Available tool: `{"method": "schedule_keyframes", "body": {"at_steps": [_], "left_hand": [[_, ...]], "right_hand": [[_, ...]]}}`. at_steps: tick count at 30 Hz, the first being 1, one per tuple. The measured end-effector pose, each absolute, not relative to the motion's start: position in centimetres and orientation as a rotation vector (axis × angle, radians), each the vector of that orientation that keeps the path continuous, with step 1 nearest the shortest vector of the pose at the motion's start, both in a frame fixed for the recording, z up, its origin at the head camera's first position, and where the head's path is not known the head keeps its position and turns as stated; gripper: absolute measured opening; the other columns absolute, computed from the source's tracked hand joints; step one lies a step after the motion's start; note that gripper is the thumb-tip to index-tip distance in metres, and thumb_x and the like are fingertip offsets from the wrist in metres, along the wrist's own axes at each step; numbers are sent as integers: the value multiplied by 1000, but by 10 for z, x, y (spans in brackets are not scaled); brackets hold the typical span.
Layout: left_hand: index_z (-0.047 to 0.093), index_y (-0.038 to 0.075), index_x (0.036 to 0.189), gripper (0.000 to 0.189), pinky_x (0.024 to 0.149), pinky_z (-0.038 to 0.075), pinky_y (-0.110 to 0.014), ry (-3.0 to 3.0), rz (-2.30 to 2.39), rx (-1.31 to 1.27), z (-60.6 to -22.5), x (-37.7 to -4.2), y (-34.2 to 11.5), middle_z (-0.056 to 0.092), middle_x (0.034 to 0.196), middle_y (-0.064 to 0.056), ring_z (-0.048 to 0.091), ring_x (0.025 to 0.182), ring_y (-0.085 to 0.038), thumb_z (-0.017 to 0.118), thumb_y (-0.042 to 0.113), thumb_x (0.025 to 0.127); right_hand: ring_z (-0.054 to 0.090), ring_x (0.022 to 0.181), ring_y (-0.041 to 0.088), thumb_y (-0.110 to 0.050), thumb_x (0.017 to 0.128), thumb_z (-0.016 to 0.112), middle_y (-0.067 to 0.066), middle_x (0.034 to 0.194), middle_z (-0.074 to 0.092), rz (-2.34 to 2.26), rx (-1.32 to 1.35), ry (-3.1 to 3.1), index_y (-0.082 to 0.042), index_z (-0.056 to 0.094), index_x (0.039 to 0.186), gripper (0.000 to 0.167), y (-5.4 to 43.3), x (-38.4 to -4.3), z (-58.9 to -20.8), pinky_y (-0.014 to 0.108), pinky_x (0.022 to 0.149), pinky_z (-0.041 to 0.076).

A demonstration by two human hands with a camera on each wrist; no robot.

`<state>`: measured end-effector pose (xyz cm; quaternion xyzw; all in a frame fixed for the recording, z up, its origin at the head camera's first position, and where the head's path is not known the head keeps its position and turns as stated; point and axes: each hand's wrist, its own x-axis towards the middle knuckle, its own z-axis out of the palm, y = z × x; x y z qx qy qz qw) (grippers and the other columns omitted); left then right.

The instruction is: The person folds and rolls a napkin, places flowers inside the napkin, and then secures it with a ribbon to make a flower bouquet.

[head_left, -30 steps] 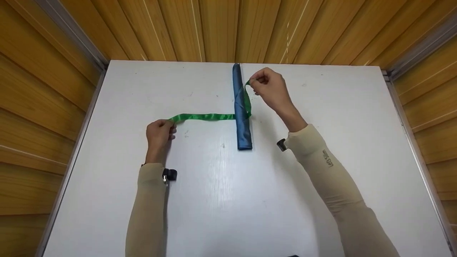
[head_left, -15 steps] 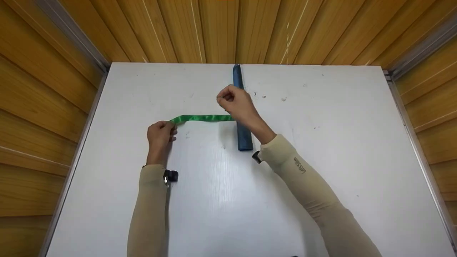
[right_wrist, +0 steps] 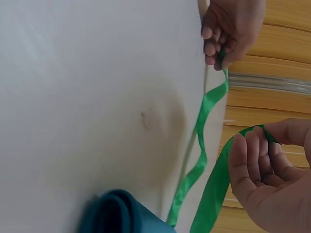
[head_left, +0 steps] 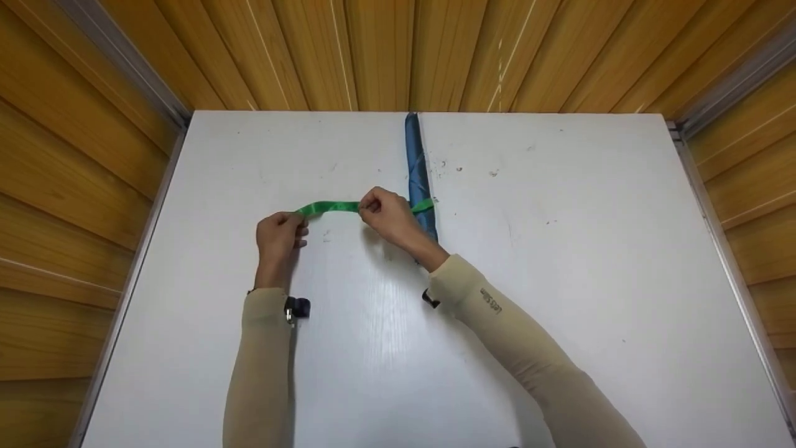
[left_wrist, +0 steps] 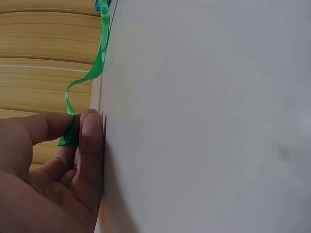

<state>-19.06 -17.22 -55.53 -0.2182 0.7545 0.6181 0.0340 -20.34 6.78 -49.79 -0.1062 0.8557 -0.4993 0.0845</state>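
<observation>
A rolled blue satin-like cloth (head_left: 418,168) lies lengthwise on the white table, with a green ribbon (head_left: 339,206) passing across it. My left hand (head_left: 278,236) pinches one end of the ribbon between thumb and finger, low over the table on the left. Between the left hand and the roll, my right hand (head_left: 392,216) pinches the ribbon's other end, above the first strand. In the right wrist view both ribbon strands (right_wrist: 214,194) run from near the roll (right_wrist: 127,216), one to each hand. The right hand and wrist hide part of the roll in the head view.
The white table (head_left: 559,249) extends to both sides and bears small dark marks. Wood-patterned panels (head_left: 385,56) rise behind it and at left and right. Small black cameras (head_left: 297,307) sit on both wrists.
My right hand has carried its ribbon end from the roll's right side leftward over it and down toward the left strand. My left hand stays in place, still pinching its end.
</observation>
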Motion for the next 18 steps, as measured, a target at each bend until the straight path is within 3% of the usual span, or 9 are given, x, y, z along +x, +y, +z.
{"method": "schedule_keyframes", "body": {"at_steps": [18], "left_hand": [[71, -4, 119, 27, 71, 59, -25, 2298, 1917, -667, -551, -187, -174, 71, 108, -18, 69, 89, -20, 61, 17, 107]], "right_hand": [[65, 92, 22, 0, 100, 63, 14, 102, 73, -1248, -407, 2616, 1, 72, 107, 11, 55, -194, -532, 33, 84, 55]]}}
